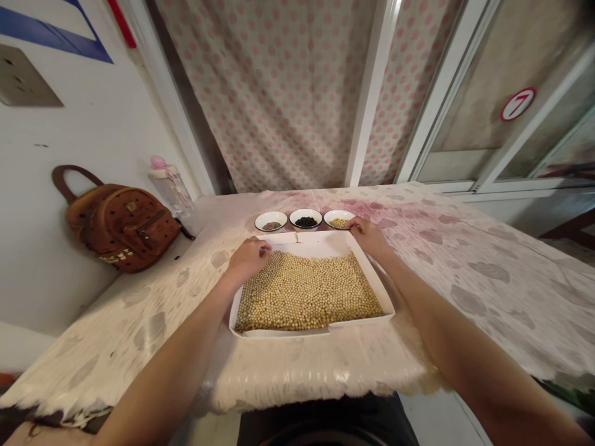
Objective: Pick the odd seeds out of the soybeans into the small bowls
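A white square tray (385, 306) lies in front of me on the table, filled with yellow beans (309, 291). Behind it stand three small white bowls: the left bowl (270, 220) holds a few mixed beans, the middle bowl (305, 218) holds black beans, the right bowl (338, 218) holds yellow beans. My left hand (248, 257) rests at the tray's far left corner with its fingers pinched together over the beans. My right hand (367, 234) is at the tray's far right corner, next to the right bowl, fingers curled closed. What either hand pinches is too small to see.
A patterned cloth (488, 266) covers the table. A brown backpack (118, 223) leans on the wall at the left, beside a clear bottle with a pink cap (171, 184). A dotted curtain (288, 93) hangs behind the table, and the table's front edge (302, 390) is close to me.
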A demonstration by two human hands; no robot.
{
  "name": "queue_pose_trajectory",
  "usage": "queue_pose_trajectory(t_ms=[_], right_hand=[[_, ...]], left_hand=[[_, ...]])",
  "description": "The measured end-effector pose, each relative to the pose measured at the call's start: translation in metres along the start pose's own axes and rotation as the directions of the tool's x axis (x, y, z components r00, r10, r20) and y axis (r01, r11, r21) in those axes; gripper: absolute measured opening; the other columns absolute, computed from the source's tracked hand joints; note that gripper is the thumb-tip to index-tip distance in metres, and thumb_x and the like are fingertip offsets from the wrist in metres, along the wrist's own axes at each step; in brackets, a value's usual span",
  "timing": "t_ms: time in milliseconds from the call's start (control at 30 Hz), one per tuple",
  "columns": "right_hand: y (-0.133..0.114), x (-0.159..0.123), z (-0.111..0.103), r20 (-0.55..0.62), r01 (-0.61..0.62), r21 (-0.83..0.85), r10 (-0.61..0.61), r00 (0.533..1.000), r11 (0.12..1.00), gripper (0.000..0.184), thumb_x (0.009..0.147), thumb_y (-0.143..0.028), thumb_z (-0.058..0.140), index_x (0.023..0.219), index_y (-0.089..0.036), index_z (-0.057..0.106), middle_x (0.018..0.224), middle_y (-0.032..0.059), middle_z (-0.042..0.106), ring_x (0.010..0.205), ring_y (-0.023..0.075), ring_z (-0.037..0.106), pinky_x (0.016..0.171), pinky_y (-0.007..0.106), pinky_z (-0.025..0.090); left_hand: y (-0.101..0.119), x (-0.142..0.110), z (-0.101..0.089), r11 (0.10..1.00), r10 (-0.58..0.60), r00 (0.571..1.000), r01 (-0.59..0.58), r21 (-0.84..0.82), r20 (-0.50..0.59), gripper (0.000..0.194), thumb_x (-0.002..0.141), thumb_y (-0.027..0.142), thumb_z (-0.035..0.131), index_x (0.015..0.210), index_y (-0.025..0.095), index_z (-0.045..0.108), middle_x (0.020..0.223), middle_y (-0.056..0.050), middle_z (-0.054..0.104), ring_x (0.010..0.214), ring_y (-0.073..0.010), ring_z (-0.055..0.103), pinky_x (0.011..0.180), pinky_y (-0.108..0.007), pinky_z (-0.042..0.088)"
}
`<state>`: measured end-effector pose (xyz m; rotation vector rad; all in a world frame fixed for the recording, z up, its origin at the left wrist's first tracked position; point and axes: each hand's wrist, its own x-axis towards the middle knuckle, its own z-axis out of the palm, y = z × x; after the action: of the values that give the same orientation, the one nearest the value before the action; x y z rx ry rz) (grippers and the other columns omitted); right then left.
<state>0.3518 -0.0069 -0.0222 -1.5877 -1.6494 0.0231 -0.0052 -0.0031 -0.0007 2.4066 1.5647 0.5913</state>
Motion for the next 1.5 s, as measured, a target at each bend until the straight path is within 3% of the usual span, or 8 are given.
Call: queue_pose_trajectory(t_ms=[133, 333, 467, 600, 900, 1000, 1167, 1500], right_hand=[[-0.003, 0.0, -0.004, 0.039, 0.018, -0.069, -0.015, 0.999, 0.997, 0.026, 0.082, -0.014, 0.045, 0.088, -0.022, 0.069, 0.088, 0.0055, 0.075, 0.077, 0.0218, 0.065, 0.078, 0.033, 0.049], [-0.021, 0.0, -0.016, -0.074, 0.16, -0.062, -0.164, 0.984, 0.985, 0.028, 0.083, -0.012, 0.042, 0.091, -0.018, 0.068, 0.097, 0.0095, 0.073, 0.088, 0.023, 0.065, 0.083, 0.035, 0.048], [-0.038, -0.007, -0.017, 0.153, 0.19, 0.107, -0.205, 0.967, 0.976, 0.031, 0.083, -0.011, 0.04, 0.086, -0.02, 0.069, 0.089, 0.0053, 0.073, 0.08, 0.0186, 0.066, 0.079, 0.033, 0.049], [-0.051, -0.017, -0.011, 0.417, 0.191, 0.197, -0.259, 0.871, 0.962, 0.031, 0.085, -0.012, 0.042, 0.089, -0.02, 0.072, 0.089, 0.0051, 0.073, 0.08, 0.0174, 0.066, 0.078, 0.032, 0.05], [-0.074, -0.026, -0.008, 0.579, 0.218, 0.199, -0.294, 0.76, 0.955, 0.042, 0.085, -0.009, 0.042, 0.099, -0.026, 0.077, 0.108, 0.0038, 0.072, 0.093, 0.0186, 0.066, 0.085, 0.033, 0.048], [-0.071, -0.026, -0.008, 0.582, 0.223, 0.154, -0.27, 0.767, 0.963, 0.041, 0.085, -0.01, 0.043, 0.097, -0.026, 0.078, 0.109, 0.0042, 0.072, 0.094, 0.0202, 0.065, 0.086, 0.034, 0.047], [-0.064, -0.024, -0.006, 0.479, 0.262, 0.089, -0.272, 0.835, 0.961, 0.034, 0.087, -0.014, 0.043, 0.095, -0.021, 0.075, 0.104, 0.0079, 0.072, 0.091, 0.0209, 0.064, 0.084, 0.035, 0.046], [-0.064, -0.026, 0.005, 0.526, 0.303, 0.043, -0.28, 0.803, 0.952, 0.014, 0.082, -0.012, 0.051, 0.083, -0.021, 0.062, 0.091, 0.0045, 0.064, 0.076, 0.0158, 0.057, 0.069, 0.029, 0.04]], left_hand=[[0.004, 0.001, -0.003, 1.0, -0.006, 1.0, 0.005, -0.011, -0.02, 0.022, 0.089, 0.027, 0.054, 0.091, 0.019, 0.075, 0.096, -0.008, 0.072, 0.085, -0.0214, 0.064, 0.078, -0.033, 0.048], [0.007, 0.001, -0.003, 0.997, 0.025, 0.999, -0.028, -0.074, -0.039, 0.021, 0.09, 0.025, 0.054, 0.089, 0.019, 0.075, 0.093, -0.007, 0.073, 0.081, -0.0191, 0.064, 0.073, -0.03, 0.045], [0.008, 0.001, -0.002, 0.998, 0.03, 0.999, -0.032, -0.055, -0.036, 0.021, 0.09, 0.026, 0.055, 0.088, 0.019, 0.075, 0.09, -0.006, 0.073, 0.08, -0.0192, 0.063, 0.071, -0.031, 0.044], [0.009, 0.0, -0.003, 0.998, 0.009, 1.0, -0.011, -0.056, -0.024, 0.021, 0.09, 0.027, 0.056, 0.088, 0.019, 0.075, 0.091, -0.006, 0.073, 0.08, -0.019, 0.064, 0.07, -0.03, 0.044], [0.007, 0.001, -0.001, 0.999, 0.018, 1.0, -0.019, -0.045, -0.02, 0.021, 0.09, 0.03, 0.056, 0.087, 0.02, 0.075, 0.093, -0.006, 0.074, 0.083, -0.0207, 0.065, 0.072, -0.03, 0.046], [0.006, 0.001, 0.0, 0.999, 0.019, 1.0, -0.02, -0.038, -0.016, 0.022, 0.09, 0.03, 0.055, 0.088, 0.02, 0.075, 0.092, -0.006, 0.074, 0.082, -0.0207, 0.065, 0.072, -0.031, 0.046], [0.006, 0.001, 0.0, 0.999, 0.026, 0.999, -0.027, -0.038, -0.017, 0.021, 0.09, 0.029, 0.056, 0.089, 0.02, 0.075, 0.095, -0.006, 0.074, 0.084, -0.0204, 0.066, 0.072, -0.03, 0.046], [0.008, 0.001, 0.0, 0.999, 0.013, 1.0, -0.014, -0.05, -0.013, 0.02, 0.089, 0.028, 0.056, 0.089, 0.021, 0.075, 0.095, -0.006, 0.074, 0.083, -0.0204, 0.066, 0.074, -0.031, 0.047]])
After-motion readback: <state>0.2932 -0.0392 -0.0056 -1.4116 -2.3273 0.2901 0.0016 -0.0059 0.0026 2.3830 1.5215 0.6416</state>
